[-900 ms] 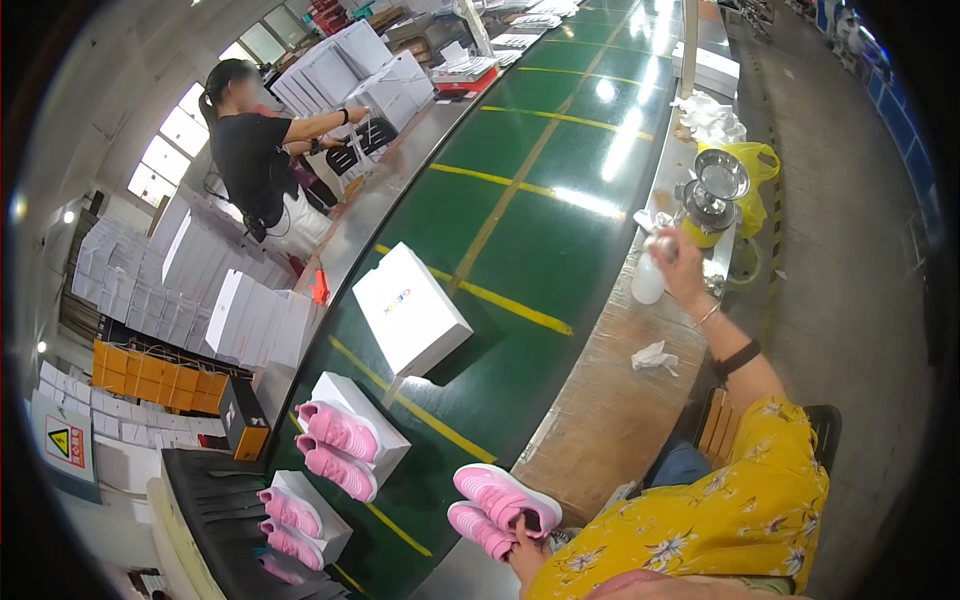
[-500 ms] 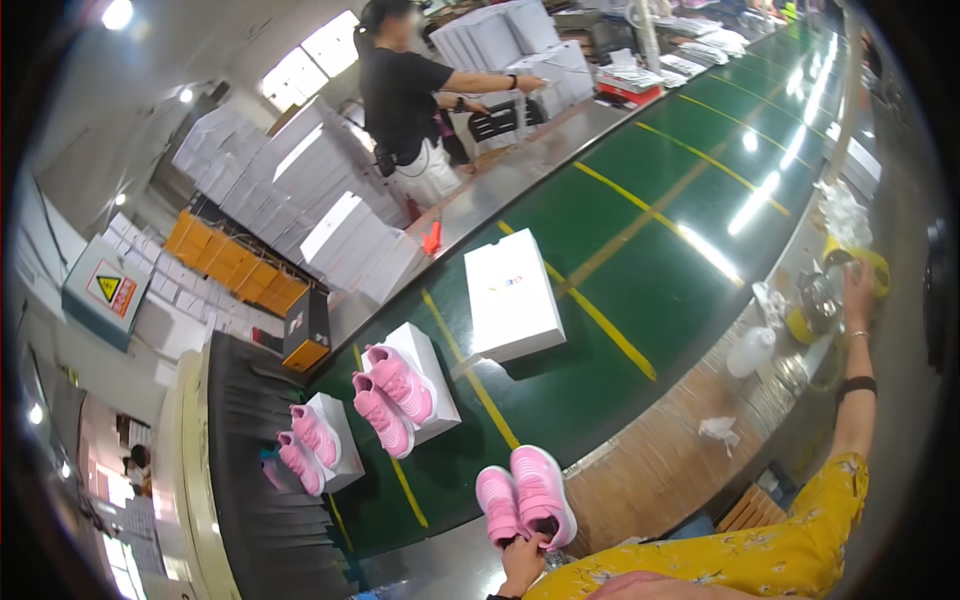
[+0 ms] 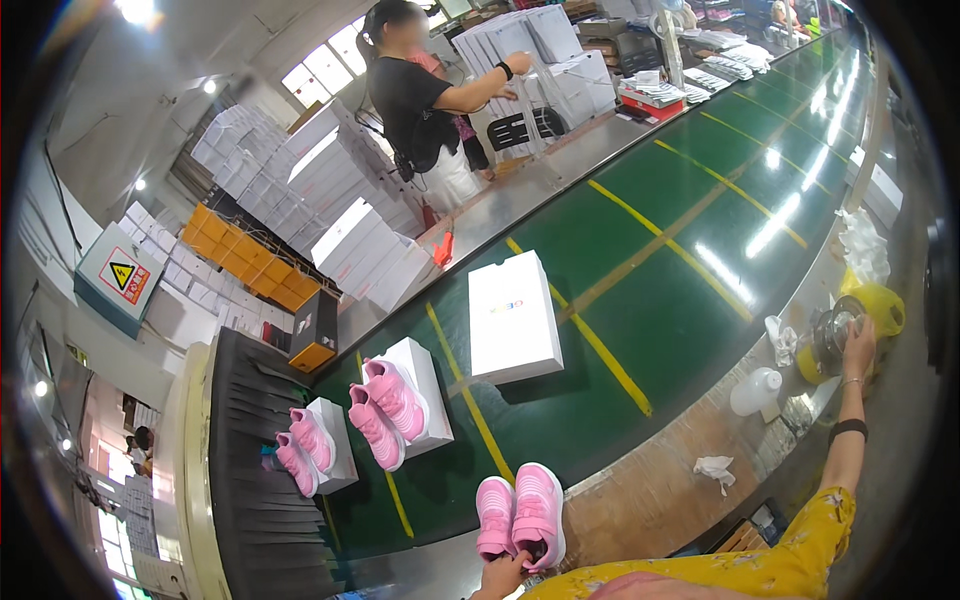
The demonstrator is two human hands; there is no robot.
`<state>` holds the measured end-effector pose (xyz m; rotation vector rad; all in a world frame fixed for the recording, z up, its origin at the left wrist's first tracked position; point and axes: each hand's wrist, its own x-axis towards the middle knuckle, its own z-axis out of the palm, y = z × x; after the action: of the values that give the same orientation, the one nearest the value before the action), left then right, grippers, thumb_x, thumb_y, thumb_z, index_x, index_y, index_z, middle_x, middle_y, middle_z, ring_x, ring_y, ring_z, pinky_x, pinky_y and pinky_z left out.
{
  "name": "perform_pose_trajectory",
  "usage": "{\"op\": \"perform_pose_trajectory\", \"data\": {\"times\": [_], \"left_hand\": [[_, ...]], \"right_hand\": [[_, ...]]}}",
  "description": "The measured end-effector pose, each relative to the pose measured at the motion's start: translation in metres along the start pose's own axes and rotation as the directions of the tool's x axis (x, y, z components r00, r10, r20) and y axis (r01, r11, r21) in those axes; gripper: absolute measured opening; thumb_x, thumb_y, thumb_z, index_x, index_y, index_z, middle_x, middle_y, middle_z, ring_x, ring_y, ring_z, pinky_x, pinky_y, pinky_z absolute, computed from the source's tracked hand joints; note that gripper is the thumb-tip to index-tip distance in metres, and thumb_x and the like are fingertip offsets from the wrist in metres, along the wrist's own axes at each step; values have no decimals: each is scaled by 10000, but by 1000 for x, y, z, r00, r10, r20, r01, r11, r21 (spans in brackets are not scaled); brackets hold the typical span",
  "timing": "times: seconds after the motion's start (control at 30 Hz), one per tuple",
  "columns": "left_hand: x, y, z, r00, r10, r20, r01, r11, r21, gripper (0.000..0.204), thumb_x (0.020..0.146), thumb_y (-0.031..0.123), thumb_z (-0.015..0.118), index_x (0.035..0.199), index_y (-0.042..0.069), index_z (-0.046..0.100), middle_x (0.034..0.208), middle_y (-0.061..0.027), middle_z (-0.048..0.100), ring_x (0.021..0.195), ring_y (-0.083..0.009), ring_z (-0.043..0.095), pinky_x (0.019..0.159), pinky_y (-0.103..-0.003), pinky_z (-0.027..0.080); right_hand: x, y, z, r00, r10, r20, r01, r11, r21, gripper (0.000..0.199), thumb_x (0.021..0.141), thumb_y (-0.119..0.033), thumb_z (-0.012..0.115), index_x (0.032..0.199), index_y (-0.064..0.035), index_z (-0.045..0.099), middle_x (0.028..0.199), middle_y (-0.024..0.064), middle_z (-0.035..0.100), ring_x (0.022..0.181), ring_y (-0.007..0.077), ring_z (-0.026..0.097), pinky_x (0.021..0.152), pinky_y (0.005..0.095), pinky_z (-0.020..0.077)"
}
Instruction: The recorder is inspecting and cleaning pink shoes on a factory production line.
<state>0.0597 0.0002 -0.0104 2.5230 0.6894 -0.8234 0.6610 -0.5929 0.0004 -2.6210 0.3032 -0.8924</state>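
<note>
My left hand (image 3: 503, 574) grips a pair of pink sneakers (image 3: 520, 515) by their heel openings. They lie side by side at the belt's near edge, toes pointing away from me. At the far right, my right arm reaches out and my right hand (image 3: 858, 350) is closed at the edge of a round, shiny, dark and clear thing (image 3: 832, 330) with yellow parts. What its fingers hold is too small to make out. On the green belt, a closed white shoebox (image 3: 516, 325) lies ahead. Two more pairs of pink sneakers (image 3: 390, 412) (image 3: 306, 450) rest against white boxes on the left.
The green conveyor belt (image 3: 640, 290) runs from a dark strip curtain (image 3: 255, 470) to the far right. A white bottle (image 3: 755, 392), crumpled paper (image 3: 715, 470) and a yellow bag (image 3: 882, 308) lie on the side ledge. Across the belt, a person (image 3: 420, 110) stands near stacked white boxes (image 3: 365, 255).
My right hand has moved slightly nearer, from the yellow bag to the round shiny thing. My left hand keeps the sneakers. The person across the belt has raised an arm.
</note>
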Motion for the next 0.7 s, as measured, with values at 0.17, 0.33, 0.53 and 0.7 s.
{"op": "perform_pose_trajectory", "data": {"times": [0.17, 0.33, 0.53, 0.7], "left_hand": [[3, -3, -27, 962, 139, -233, -168, 980, -110, 546, 762, 549, 751, 1148, 179, 638, 850, -143, 687, 774, -333, 676, 685, -419, 521], [5, 10, -64, 941, -18, -338, -142, 887, -440, 554, 772, 515, 774, 1122, 96, 680, 889, -121, 720, 829, -259, 701, 728, -341, 525], [13, 14, -99, 957, -126, -261, -146, 569, -809, 408, 826, 307, 792, 1099, 26, 677, 949, -33, 709, 874, -117, 629, 784, -299, 504], [22, 5, -86, 973, -187, -135, -144, -33, -989, 578, 1010, 428, 484, 1398, 5, 416, 1352, -128, 530, 1157, -210, 563, 957, -356, 489]], "right_hand": [[21, 30, -6, 995, -67, 78, 61, 995, 81, 323, 923, -186, 633, 1178, 2, 570, 1167, 216, 609, 1083, 393, 579, 914, 423, 466], [-2, 6, -11, 996, -83, 37, 85, 994, -70, 311, 919, -166, 634, 1161, 17, 564, 1159, 212, 610, 1081, 393, 579, 907, 430, 467], [16, 27, 0, 977, -163, 139, 164, 987, 5, 336, 931, -180, 619, 1195, 18, 557, 1159, 218, 614, 1084, 400, 582, 908, 442, 464], [12, 17, -3, 990, -103, 98, 112, 990, -83, 354, 969, -252, 575, 1208, 8, 555, 1169, 223, 611, 1096, 397, 583, 912, 447, 466]]}}
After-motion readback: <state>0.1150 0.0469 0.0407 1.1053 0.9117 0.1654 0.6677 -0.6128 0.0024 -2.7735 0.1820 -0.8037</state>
